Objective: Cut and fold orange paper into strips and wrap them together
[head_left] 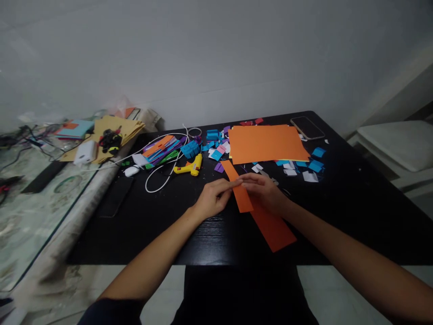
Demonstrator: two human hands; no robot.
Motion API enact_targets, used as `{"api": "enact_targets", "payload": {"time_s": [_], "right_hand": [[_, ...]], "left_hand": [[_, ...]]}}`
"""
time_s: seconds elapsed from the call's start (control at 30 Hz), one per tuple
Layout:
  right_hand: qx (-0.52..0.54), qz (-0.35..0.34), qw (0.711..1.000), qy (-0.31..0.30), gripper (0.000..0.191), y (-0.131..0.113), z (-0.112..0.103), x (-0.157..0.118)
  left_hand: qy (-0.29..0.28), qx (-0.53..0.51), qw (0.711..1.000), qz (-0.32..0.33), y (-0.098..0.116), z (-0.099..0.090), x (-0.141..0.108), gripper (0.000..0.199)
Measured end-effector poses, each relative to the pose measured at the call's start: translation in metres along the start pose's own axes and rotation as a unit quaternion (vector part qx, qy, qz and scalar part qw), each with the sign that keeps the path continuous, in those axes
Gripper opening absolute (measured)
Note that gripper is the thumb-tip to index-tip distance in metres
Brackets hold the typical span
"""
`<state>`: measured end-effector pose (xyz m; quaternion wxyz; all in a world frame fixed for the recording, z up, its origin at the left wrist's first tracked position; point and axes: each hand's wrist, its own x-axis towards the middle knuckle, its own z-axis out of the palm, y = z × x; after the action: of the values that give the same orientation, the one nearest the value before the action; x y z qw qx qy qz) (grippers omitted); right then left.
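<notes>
A folded orange paper strip (244,203) lies at a slant on the black table in front of me, with a darker orange length (273,228) of paper running toward the table's front edge. My left hand (214,197) is closed at the strip's left edge, its index finger stretched across the paper. From the other side, my right hand (265,192) grips the paper with fingers bent over it, and its fingertips meet the left index finger. The right palm and fingers hide part of the fold. A pair of scissors (270,177) is partly visible behind my right hand.
Orange sheets (267,143) lie stacked at the back, with blue and white paper scraps (311,176) around them. A yellow glue gun (190,166), a white cable (152,191) and coloured strips (162,151) are on the left. A phone (307,128) rests at the back right.
</notes>
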<state>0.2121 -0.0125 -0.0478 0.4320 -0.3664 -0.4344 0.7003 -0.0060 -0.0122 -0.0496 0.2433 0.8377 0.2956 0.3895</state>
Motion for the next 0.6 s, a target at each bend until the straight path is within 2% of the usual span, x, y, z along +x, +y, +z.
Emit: {"api": "enact_targets", "payload": {"time_s": [0.17, 0.43, 0.6], "right_hand": [[-0.066, -0.012, 0.998, 0.017, 0.036, 0.0032, -0.0025, 0.0012], [-0.077, -0.010, 0.997, 0.025, 0.037, 0.0036, -0.0016, 0.0000], [-0.068, 0.002, 0.997, 0.033, 0.039, 0.0034, -0.0004, -0.0005]], "left_hand": [[0.005, -0.002, 1.000, -0.002, -0.0004, 0.0018, 0.0000, 0.039], [0.040, -0.003, 0.998, -0.038, 0.0031, 0.0015, 0.0009, 0.035], [0.038, -0.006, 0.998, -0.051, 0.0062, 0.0008, 0.0024, 0.028]]}}
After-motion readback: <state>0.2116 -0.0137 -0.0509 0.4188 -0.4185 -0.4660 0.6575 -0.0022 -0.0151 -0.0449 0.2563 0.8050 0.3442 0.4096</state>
